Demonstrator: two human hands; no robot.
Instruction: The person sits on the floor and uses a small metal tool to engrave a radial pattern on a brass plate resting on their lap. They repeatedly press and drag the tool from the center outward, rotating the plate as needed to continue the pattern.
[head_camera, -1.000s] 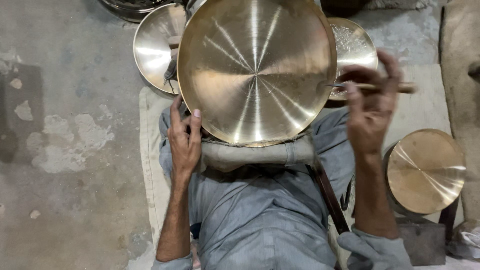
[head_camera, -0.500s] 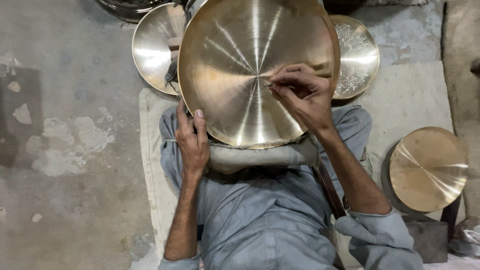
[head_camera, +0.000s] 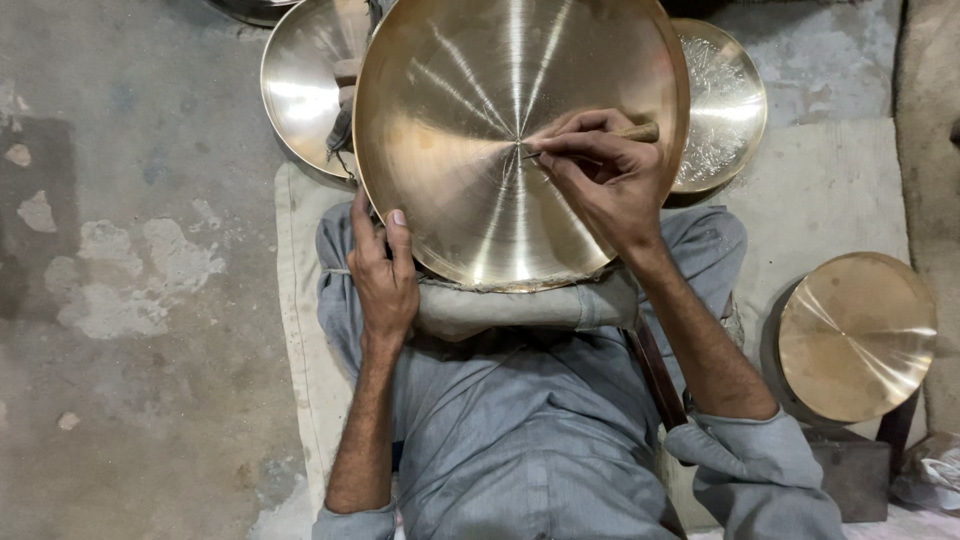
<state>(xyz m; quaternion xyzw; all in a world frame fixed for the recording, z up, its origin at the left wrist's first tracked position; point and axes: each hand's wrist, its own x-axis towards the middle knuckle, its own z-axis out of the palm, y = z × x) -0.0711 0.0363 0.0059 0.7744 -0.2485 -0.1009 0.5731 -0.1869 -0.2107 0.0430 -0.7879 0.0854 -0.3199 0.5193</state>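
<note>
A large round brass plate (head_camera: 470, 130) leans on my grey-clad knee, its shiny face toward me. My left hand (head_camera: 382, 275) grips the plate's lower left rim and steadies it. My right hand (head_camera: 605, 175) is closed around a thin tool with a wooden handle (head_camera: 640, 131); the tool's metal tip touches the very centre of the plate. Part of the plate's right side is hidden behind this hand.
A second brass dish (head_camera: 300, 90) lies behind the plate at the left, and a patterned one (head_camera: 725, 100) at the right. Another brass plate (head_camera: 858, 335) rests on a dark box at the right. I sit on a pale cloth (head_camera: 830, 190) over concrete floor.
My right hand came down from the right side, where it held the tool raised off the plate, and set the tip on the plate's centre. My left hand has stayed on the rim.
</note>
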